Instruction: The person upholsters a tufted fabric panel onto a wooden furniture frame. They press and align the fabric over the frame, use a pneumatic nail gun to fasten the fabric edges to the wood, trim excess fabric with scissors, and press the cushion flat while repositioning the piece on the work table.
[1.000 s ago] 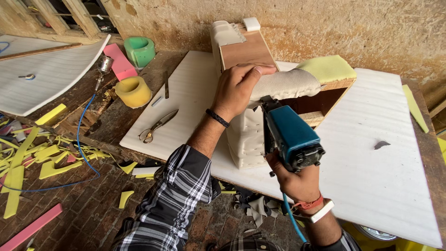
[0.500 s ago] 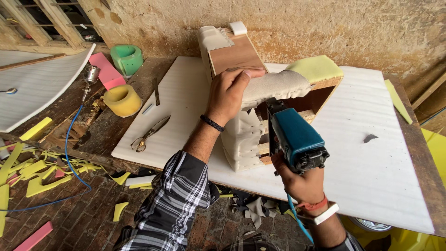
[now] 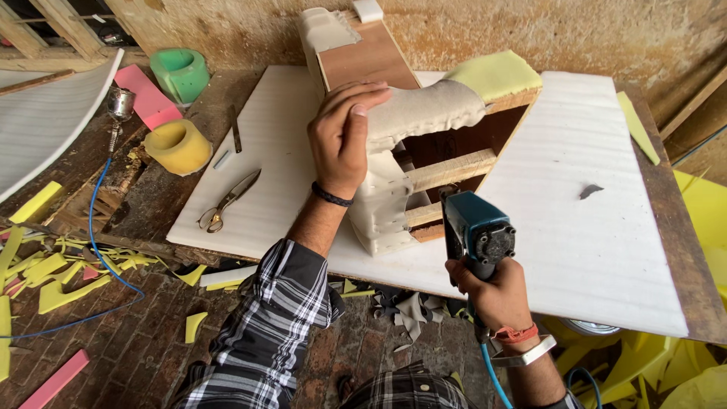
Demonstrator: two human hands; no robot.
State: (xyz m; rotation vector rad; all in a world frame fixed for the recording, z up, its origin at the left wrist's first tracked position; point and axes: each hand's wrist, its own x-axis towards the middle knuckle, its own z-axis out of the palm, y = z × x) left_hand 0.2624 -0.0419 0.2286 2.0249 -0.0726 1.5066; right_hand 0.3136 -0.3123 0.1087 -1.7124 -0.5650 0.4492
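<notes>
Our right hand (image 3: 496,291) clenched round teal staple gun (image 3: 475,231), just right of small chair frame (image 3: 420,144). Our left hand (image 3: 344,136) flat, unclenched, pressing frame's grey fabric. Frame sits on white sheet (image 3: 598,250); scissors (image 3: 227,201) left of frame.

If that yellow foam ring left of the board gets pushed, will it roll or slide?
The foam ring stands on its flat end on the table, so it would probably slide or tip rather than roll. Being foam, it likely weighs little and dents under fingers. Tipped over, its round side might roll.
</notes>
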